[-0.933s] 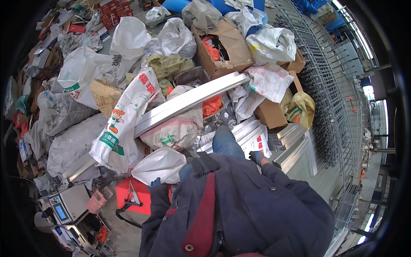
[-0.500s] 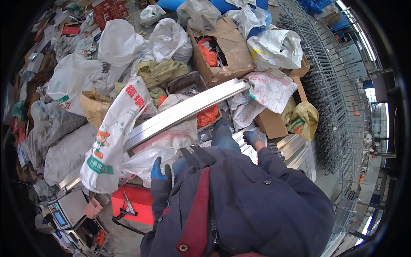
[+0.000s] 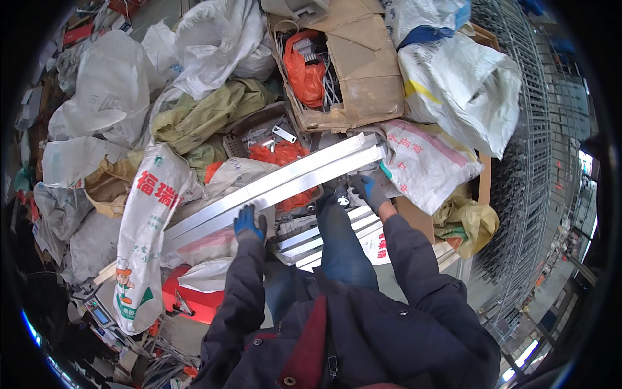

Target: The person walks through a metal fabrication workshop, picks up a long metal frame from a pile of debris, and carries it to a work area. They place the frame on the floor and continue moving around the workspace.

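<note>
Two long silvery metal profiles [image 3: 291,179] lie side by side, slanting across the heap in front of me. A white woven sack [image 3: 144,227] with red and green print covers their left end. My left hand [image 3: 249,223], in a grey and blue work glove, is at their near edge with its fingers spread; whether it touches them I cannot tell. My right hand [image 3: 369,192], gloved alike, is just below their right end, thumb and fingers apart, with nothing visible in it. More pale profiles [image 3: 304,246] lie lower, beside my legs.
Beyond the profiles stand a torn cardboard box [image 3: 369,71] holding an orange bag and cables, and a brown plastic basket [image 3: 228,144] with metal bits. White sacks [image 3: 107,91] pile up at left. A red case [image 3: 194,299] sits near left; metal racks [image 3: 534,149] line the right.
Both my hands have moved forward from beside my body, up to the profiles. My view has shifted closer over the heap. The printed sack still covers the profiles' left end.
</note>
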`<state>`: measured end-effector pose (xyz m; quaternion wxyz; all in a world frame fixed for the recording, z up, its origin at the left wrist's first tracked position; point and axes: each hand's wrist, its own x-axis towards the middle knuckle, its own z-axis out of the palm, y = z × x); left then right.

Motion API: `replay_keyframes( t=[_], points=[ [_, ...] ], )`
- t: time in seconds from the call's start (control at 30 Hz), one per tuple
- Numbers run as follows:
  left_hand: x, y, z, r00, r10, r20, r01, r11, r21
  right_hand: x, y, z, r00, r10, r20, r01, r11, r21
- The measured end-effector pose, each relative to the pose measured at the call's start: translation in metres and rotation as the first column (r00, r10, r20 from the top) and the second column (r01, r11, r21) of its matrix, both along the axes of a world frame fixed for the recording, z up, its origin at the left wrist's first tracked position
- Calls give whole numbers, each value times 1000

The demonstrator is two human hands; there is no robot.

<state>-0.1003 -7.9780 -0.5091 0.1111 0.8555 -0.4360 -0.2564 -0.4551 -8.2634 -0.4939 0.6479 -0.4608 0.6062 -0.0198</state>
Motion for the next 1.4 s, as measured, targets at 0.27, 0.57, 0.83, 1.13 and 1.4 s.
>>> replay_keyframes(
  t=[0.27, 0.57, 0.83, 1.13, 1.4],
  points=[
    [33, -40, -103, 968, 167, 186, -214, 940, 267, 103, -155, -57, 968, 246, -55, -250, 906, -340],
    [19, -28, -135, 937, 150, 315, -209, 964, 162, 291, -351, -162, 899, 122, -420, -408, 578, -706],
    [21, -34, -141, 938, 143, 314, -203, 965, 166, 327, -403, -207, 579, 388, -717, -790, 485, -375],
    [23, -39, -135, 945, 138, 295, -221, 937, 270, 264, -280, -166, 664, 247, -706, -695, -145, -705],
    [28, -30, -132, 952, 135, 273, -193, 961, 197, 185, -196, -95, 681, 379, -627, -679, 4, -734]
  ],
)
